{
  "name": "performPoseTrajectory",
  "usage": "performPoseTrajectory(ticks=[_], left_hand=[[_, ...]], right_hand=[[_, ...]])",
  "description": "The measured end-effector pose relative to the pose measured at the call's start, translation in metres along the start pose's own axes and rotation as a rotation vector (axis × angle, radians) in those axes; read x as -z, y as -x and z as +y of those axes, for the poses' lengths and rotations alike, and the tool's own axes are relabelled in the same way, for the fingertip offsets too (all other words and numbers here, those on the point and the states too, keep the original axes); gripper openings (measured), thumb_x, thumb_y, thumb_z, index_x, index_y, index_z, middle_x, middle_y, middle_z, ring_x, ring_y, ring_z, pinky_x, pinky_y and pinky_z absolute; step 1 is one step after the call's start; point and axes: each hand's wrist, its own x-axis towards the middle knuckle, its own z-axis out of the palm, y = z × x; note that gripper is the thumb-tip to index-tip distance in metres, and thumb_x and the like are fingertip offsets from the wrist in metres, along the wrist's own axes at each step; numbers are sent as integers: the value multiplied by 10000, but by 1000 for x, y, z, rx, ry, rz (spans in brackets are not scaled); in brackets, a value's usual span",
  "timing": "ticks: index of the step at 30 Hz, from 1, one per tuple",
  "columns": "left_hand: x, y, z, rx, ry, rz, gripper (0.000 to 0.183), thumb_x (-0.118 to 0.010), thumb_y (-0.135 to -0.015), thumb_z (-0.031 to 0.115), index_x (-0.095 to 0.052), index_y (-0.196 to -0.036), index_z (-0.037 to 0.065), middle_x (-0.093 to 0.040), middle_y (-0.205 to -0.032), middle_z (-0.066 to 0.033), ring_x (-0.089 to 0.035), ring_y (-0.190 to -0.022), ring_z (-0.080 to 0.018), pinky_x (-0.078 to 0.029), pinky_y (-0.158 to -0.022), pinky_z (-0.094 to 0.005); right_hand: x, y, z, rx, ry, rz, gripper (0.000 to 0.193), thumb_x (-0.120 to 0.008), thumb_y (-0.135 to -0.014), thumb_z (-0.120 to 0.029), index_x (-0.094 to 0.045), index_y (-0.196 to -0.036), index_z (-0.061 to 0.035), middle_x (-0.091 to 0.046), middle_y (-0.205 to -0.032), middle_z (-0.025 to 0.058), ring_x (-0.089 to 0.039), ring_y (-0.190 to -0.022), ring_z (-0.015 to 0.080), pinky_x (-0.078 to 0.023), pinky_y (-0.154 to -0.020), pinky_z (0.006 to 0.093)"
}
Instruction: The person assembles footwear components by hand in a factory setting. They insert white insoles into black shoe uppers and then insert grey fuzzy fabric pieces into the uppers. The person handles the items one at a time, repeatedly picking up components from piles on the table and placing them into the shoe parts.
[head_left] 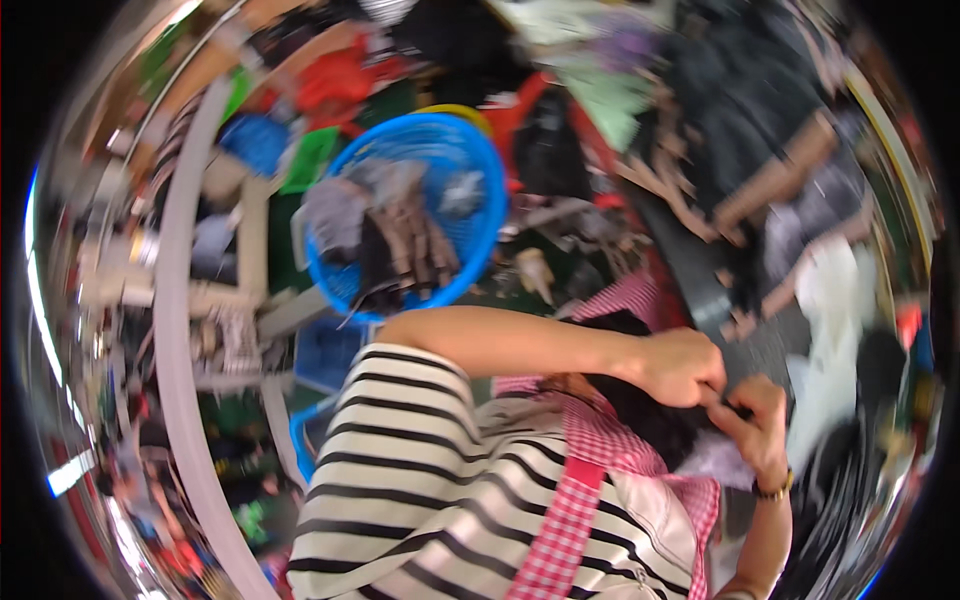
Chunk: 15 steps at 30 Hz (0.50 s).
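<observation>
My left hand (682, 368) reaches across in front of me, its fingers closed in a pinch. Right beside it, my right hand (758, 418) is also pinched, thumb and fingertips nearly touching the left fingers. Something small and dark shows between the fingers of the two hands, too small and blurred to name. Below my left forearm a piece of black fabric (650, 415) lies over my lap, next to a red-and-white checked apron (600, 440). I cannot tell whether that fabric runs up into my hands.
A blue plastic basket (492, 240) holding grey, brown and black fabric pieces (400, 235) stands ahead on the left. Dark table surface (690, 270) carries black cloth (740, 90) and brown strips (780, 180) at the right. A pale curved rail (180, 300) runs along the left.
</observation>
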Motion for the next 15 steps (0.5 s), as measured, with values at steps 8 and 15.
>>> performPoseTrajectory(ticks=[8, 15], left_hand=[[46, 80, 5, 168, -239, 389, 404, -734, -715, 437, -668, -659, 43, -623, -611, -163, -628, -628, -381, -468, -555, -461], [67, 129, -19, 370, -353, 758, 311, -688, -756, 326, -658, -646, 37, -604, -604, -181, -623, -640, -399, -458, -569, -493]], right_hand=[[2, -108, -11, 138, 237, -201, 396, -866, -546, -212, -573, -709, 0, -526, -655, 111, -516, -641, 253, -399, -593, 345], [-32, -221, -14, -43, -194, -388, 424, -760, -610, 89, -536, -962, 13, -602, -875, 47, -567, -772, 148, -467, -765, 256]])
